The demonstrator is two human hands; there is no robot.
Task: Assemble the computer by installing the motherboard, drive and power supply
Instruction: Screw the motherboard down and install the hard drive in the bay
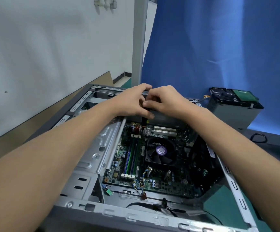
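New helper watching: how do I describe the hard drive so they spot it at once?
Find the blue curtain on the right, then follow it down to just past the far right corner of the open case. A grey metal box sits there with the drive on top. Unlike the plain grey box, it is black with a green board at its right end.

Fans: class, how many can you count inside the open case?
2. The cooler fan lies in the middle of the motherboard; the wall fan stands to its right, in shadow. Others may be hidden.
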